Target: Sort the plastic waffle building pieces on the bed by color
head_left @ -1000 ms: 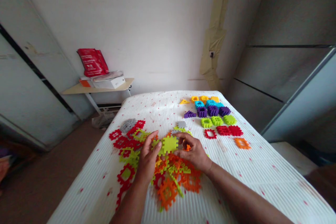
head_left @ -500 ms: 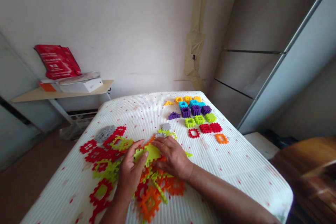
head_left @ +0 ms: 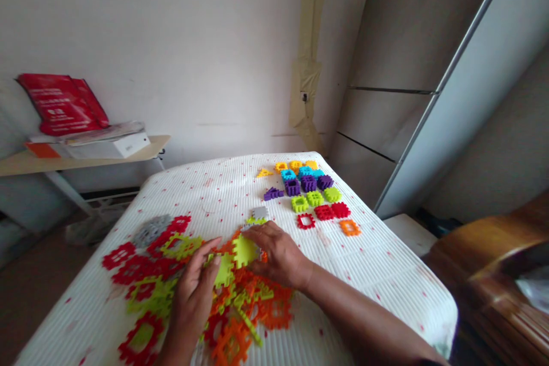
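My right hand (head_left: 277, 254) pinches a solid lime-green toothed plastic tile (head_left: 244, 250) between its fingers and thumb. A second lime-green tile (head_left: 223, 270) is in my left hand (head_left: 195, 280), its edge between thumb and fingers. The two tiles sit close side by side over a loose heap of toothed pieces. Orange frame tiles (head_left: 231, 343) and a thin lime strip (head_left: 249, 323) show in the heap below my hands. Just beyond my right hand lies a grey tile (head_left: 259, 213).
Left of my hands lie red frame tiles (head_left: 141, 338), lime pieces and a grey stack (head_left: 152, 231). At the back right are rows of yellow, blue, purple (head_left: 309, 183), lime and red stacks, with an orange frame (head_left: 350, 227). A side table (head_left: 158, 146) holds boxes and a red bag.
The view has swung right, so everything sits further left. The two lime tiles, overlapping before, have moved apart, one in each hand.
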The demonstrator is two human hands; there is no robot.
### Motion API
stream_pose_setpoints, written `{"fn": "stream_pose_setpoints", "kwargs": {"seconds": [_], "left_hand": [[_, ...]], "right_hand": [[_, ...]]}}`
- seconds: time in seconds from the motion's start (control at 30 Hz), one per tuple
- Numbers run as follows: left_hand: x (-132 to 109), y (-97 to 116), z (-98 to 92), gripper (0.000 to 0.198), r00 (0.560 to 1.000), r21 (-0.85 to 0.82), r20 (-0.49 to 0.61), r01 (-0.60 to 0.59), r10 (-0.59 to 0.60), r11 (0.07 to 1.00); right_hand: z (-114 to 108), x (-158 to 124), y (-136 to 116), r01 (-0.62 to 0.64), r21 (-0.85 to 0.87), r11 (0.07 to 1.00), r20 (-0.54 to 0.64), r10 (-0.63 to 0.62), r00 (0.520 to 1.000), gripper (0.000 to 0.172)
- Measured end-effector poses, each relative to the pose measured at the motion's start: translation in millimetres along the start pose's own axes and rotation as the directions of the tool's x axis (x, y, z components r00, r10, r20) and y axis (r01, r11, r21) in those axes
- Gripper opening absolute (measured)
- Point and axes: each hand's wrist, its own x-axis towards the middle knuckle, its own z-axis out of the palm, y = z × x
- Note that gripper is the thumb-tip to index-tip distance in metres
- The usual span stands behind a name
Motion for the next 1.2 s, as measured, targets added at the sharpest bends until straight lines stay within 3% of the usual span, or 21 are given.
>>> {"fn": "stream_pose_setpoints", "kwargs": {"seconds": [0.1,0.2,0.3,0.4,0.5,0.63,0.87,1.2], "left_hand": [[1.0,-1.4,-5.3,0.053,0.996,-0.023,-0.043,0.073,-0.074,0.997],[2.5,-6.4,-9.0,0.06,0.986,-0.048,-0.028,0.162,-0.164,0.986],[4.7,-9.4,-10.1,0.055,0.991,-0.039,-0.048,0.125,-0.127,0.991],[6.5,-8.0,-10.2,0.049,0.993,-0.001,-0.083,0.081,-0.08,0.997],[7.4,-4.8,-10.3,0.051,0.985,0.012,-0.104,0.139,-0.137,0.99],[8.0,-3.1,-10.0,0.051,0.976,0.043,-0.149,0.168,-0.16,0.985],[10.4,-10.6,-12.5,0.05,0.988,0.069,-0.114,0.109,-0.101,0.992],[10.6,-14.3,-12.4,0.052,0.983,0.003,-0.097,0.156,-0.155,0.988]], "right_hand": [[-39.6,-1.7,29.5,-0.045,-0.003,0.999,-0.062,0.045,0.997,0.055],[-88.4,-11.2,76.5,-0.197,-0.166,0.966,-0.155,0.172,0.973,0.052],[-131.2,-26.2,128.5,-0.345,-0.296,0.891,-0.148,0.314,0.938,0.054],[-156.7,-40.1,171.7,-0.467,-0.4,0.789,-0.113,0.464,0.879,0.055],[-164.7,-47.2,199.8,-0.524,-0.446,0.726,-0.054,0.563,0.825,0.054],[-163.1,-46.5,216.7,-0.544,-0.447,0.71,-0.011,0.604,0.797,0.053],[-160.0,-41.5,223.4,-0.547,-0.461,0.699,0.049,0.636,0.77,0.055],[-155.3,-37.6,225.2,-0.545,-0.514,0.662,0.064,0.663,0.746,0.055]]}}
